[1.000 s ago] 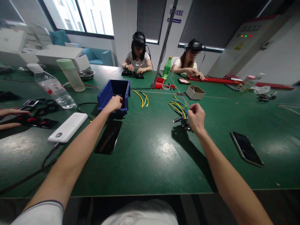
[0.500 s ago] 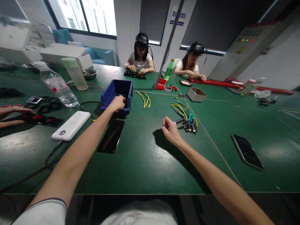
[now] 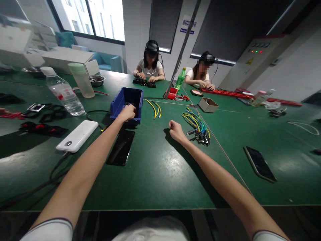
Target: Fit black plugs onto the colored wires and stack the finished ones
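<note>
My left hand reaches over the front of a blue plastic bin. Its fingertips are down inside among dark small parts and cannot be seen. My right hand hovers above the green table with its fingers curled closed; whatever they may hold is hidden. Just right of it lies a bundle of yellow-green and blue wires with black sleeves and ring terminals at the near end. A few separate yellow-green wires rest between the bin and the bundle.
A black phone and a white power bank lie by my left forearm. Another phone is at right. A water bottle stands left, and a small cardboard box sits behind the bundle. Two people work across the table.
My right hand has shifted slightly left, away from the wire bundle. My left hand stays in the bin. At the left edge, another person's hands have drawn back from the black strip.
</note>
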### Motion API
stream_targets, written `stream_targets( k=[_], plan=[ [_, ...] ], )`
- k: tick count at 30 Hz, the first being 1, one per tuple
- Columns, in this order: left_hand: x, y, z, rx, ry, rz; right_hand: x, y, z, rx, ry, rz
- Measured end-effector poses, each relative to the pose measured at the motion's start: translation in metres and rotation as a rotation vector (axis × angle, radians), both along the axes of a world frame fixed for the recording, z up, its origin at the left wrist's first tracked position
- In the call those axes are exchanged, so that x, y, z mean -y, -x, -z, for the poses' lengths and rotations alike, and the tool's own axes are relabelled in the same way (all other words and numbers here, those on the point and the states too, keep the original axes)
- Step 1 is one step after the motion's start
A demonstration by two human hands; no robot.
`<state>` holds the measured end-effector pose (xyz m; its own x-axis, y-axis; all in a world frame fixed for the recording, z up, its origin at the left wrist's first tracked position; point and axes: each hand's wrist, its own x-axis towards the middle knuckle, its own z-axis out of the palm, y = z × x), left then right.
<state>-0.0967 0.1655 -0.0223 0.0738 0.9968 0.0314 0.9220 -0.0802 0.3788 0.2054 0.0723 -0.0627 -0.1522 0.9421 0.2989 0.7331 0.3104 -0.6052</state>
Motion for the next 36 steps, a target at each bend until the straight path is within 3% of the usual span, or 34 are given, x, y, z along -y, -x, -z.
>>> stream_targets(
  k=[9, 14, 24, 32, 36],
  plan=[
    [-0.002, 0.003, 0.005, 0.013, 0.000, -0.002, -0.074, 0.032, -0.010, 0.152, 0.110, 0.181],
    [-0.001, 0.003, 0.005, 0.023, 0.006, -0.007, -0.099, 0.043, -0.020, 0.198, 0.195, 0.271],
    [0.004, 0.002, 0.001, 0.033, 0.002, -0.010, -0.112, 0.057, -0.032, 0.155, 0.354, 0.364],
    [0.007, 0.003, -0.001, 0.078, 0.001, -0.013, -0.103, 0.060, -0.039, -0.125, 0.578, 0.307],
    [0.006, 0.004, 0.002, 0.108, -0.014, -0.022, -0.096, 0.057, -0.043, -0.259, 0.616, 0.265]
  ],
)
